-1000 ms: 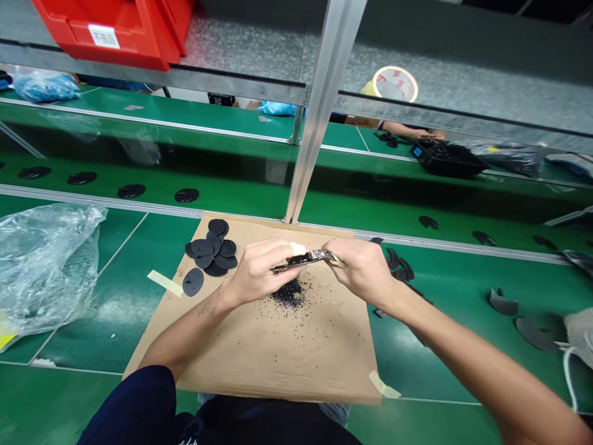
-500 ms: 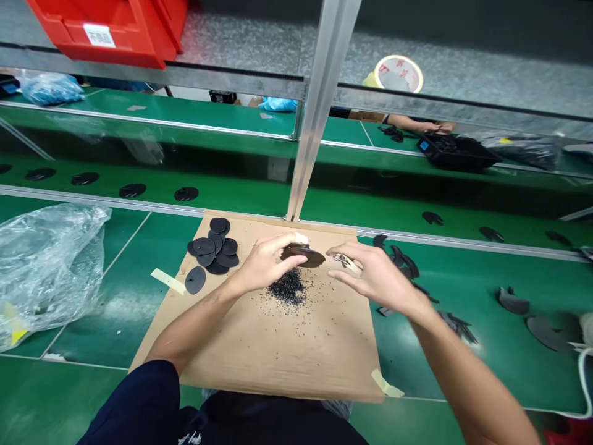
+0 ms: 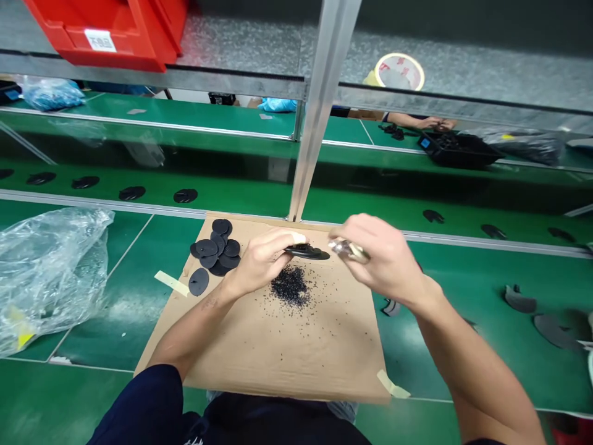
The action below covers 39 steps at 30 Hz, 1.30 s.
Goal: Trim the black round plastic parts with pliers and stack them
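Note:
A black disc-shaped part (image 3: 315, 253) is pinched between the thumb and fingers of my left hand (image 3: 265, 259), seen nearly edge-on. My right hand (image 3: 382, 256), slightly blurred, is closed around a small metal tool with pale handles (image 3: 348, 249); its tip points left, close to the disc but apart from it. Below the disc, a heap of small black bits (image 3: 290, 286) lies on the brown cardboard sheet (image 3: 278, 364). Several flat black discs (image 3: 206, 248) overlap in a pile at the sheet's upper left.
A clear plastic bag (image 3: 50, 272) lies at left. Curved black parts (image 3: 519, 298) lie at right. Beyond a metal post (image 3: 319, 111), more black parts sit on a green belt (image 3: 241, 191). A red bin (image 3: 106, 31) stands above; another person's hands (image 3: 438, 123) are across.
The disc in my left hand has tilted to a more edge-on view. My right hand has turned and risen slightly, its fingers closing further around the tool.

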Each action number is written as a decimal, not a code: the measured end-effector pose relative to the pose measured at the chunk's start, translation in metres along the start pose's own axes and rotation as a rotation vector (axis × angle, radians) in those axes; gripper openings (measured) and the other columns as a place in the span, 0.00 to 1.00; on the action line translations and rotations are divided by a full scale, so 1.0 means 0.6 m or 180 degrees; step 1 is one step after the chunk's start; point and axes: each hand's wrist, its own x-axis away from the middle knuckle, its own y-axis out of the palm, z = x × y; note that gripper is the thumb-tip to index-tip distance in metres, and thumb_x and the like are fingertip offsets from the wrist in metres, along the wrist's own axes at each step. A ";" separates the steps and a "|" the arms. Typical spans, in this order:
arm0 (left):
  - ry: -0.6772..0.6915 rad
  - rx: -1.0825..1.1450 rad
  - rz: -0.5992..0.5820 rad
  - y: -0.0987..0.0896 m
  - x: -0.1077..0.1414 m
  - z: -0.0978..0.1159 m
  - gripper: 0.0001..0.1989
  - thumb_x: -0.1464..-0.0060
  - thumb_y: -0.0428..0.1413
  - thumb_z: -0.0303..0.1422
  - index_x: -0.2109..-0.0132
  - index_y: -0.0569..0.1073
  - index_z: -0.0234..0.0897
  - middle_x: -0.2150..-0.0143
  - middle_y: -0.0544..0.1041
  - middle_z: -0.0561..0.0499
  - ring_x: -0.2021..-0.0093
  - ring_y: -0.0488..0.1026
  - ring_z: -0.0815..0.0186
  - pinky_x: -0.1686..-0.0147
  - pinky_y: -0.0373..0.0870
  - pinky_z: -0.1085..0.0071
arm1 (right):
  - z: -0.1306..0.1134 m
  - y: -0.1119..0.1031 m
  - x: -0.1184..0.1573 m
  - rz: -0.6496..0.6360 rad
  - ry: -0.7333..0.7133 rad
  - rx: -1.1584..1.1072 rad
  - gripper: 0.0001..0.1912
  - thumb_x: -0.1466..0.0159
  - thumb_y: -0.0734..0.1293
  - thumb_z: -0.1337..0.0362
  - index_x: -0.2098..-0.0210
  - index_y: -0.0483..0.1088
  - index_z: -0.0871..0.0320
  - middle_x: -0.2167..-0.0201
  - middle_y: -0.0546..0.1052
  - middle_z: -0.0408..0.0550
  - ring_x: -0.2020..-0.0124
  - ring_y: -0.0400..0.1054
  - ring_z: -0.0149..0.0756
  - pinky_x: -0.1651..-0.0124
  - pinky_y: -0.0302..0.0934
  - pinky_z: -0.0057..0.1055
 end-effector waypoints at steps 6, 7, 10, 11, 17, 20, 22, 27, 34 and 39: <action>-0.0180 0.0441 0.0327 -0.009 -0.005 0.019 0.12 0.38 0.60 0.25 0.48 0.78 0.35 0.55 0.84 0.47 0.54 0.82 0.66 0.54 0.82 0.69 | 0.003 0.013 0.004 -0.0177 0.0177 0.0472 0.13 0.31 0.58 0.71 0.66 0.72 0.59 0.72 0.69 0.47 0.70 0.54 0.35 0.66 0.46 0.33; -0.0152 0.0429 0.0345 -0.009 -0.005 0.020 0.12 0.38 0.60 0.25 0.48 0.78 0.35 0.55 0.84 0.47 0.55 0.82 0.66 0.54 0.82 0.69 | 0.000 0.014 0.002 -0.0148 0.0132 0.0558 0.13 0.31 0.57 0.71 0.66 0.72 0.59 0.73 0.69 0.47 0.71 0.53 0.35 0.67 0.46 0.33; -0.0024 0.0361 0.0422 -0.007 -0.003 0.022 0.11 0.39 0.62 0.25 0.49 0.79 0.34 0.56 0.84 0.46 0.57 0.82 0.67 0.55 0.82 0.71 | -0.010 0.012 -0.005 -0.0093 -0.0007 0.0869 0.14 0.31 0.57 0.73 0.68 0.71 0.60 0.74 0.67 0.46 0.71 0.50 0.35 0.67 0.44 0.34; 0.0011 0.0330 0.0446 -0.007 -0.002 0.022 0.12 0.39 0.62 0.25 0.49 0.79 0.34 0.56 0.84 0.46 0.57 0.82 0.67 0.55 0.83 0.72 | -0.012 0.011 -0.006 -0.0108 -0.0034 0.0962 0.14 0.31 0.57 0.74 0.68 0.71 0.59 0.74 0.66 0.46 0.71 0.49 0.36 0.67 0.44 0.34; 0.0136 0.0164 0.0527 -0.007 0.001 0.020 0.14 0.40 0.63 0.24 0.47 0.79 0.36 0.55 0.85 0.48 0.57 0.83 0.67 0.56 0.84 0.71 | -0.021 0.001 -0.010 -0.0090 -0.0137 0.1542 0.13 0.29 0.60 0.71 0.70 0.69 0.58 0.75 0.64 0.47 0.71 0.49 0.36 0.66 0.43 0.35; 0.0189 0.0143 0.0549 -0.010 -0.001 0.020 0.16 0.41 0.62 0.22 0.47 0.78 0.37 0.55 0.85 0.49 0.56 0.83 0.67 0.56 0.84 0.72 | -0.025 0.001 -0.010 -0.0138 -0.0092 0.1639 0.13 0.29 0.59 0.72 0.69 0.70 0.58 0.75 0.64 0.47 0.70 0.49 0.37 0.66 0.42 0.36; 0.0216 0.0138 0.0511 -0.012 -0.002 0.021 0.17 0.40 0.61 0.20 0.46 0.78 0.39 0.54 0.85 0.50 0.55 0.83 0.67 0.56 0.84 0.72 | -0.027 0.002 -0.010 -0.0189 -0.0028 0.1609 0.14 0.29 0.57 0.72 0.69 0.70 0.58 0.75 0.64 0.47 0.70 0.49 0.37 0.66 0.42 0.37; 0.0356 0.0125 0.0576 -0.010 0.000 0.019 0.20 0.41 0.61 0.20 0.44 0.77 0.40 0.54 0.85 0.50 0.55 0.83 0.67 0.55 0.84 0.71 | -0.032 -0.001 -0.014 -0.0237 -0.0043 0.1619 0.14 0.31 0.57 0.74 0.69 0.69 0.58 0.78 0.62 0.47 0.73 0.49 0.36 0.67 0.40 0.38; 0.0451 0.0029 0.0822 -0.001 0.003 0.016 0.24 0.44 0.66 0.23 0.42 0.77 0.40 0.56 0.85 0.51 0.60 0.83 0.69 0.59 0.83 0.76 | -0.015 -0.015 -0.025 -0.0888 0.0074 0.0896 0.15 0.33 0.55 0.76 0.70 0.68 0.58 0.78 0.65 0.47 0.76 0.50 0.33 0.69 0.40 0.37; 0.0646 -0.0023 0.0513 -0.005 -0.003 0.019 0.22 0.42 0.64 0.24 0.42 0.76 0.41 0.55 0.84 0.50 0.56 0.82 0.67 0.56 0.81 0.72 | -0.002 -0.010 -0.020 -0.0919 0.0234 0.1027 0.15 0.33 0.55 0.77 0.69 0.68 0.58 0.77 0.66 0.46 0.76 0.50 0.32 0.69 0.39 0.36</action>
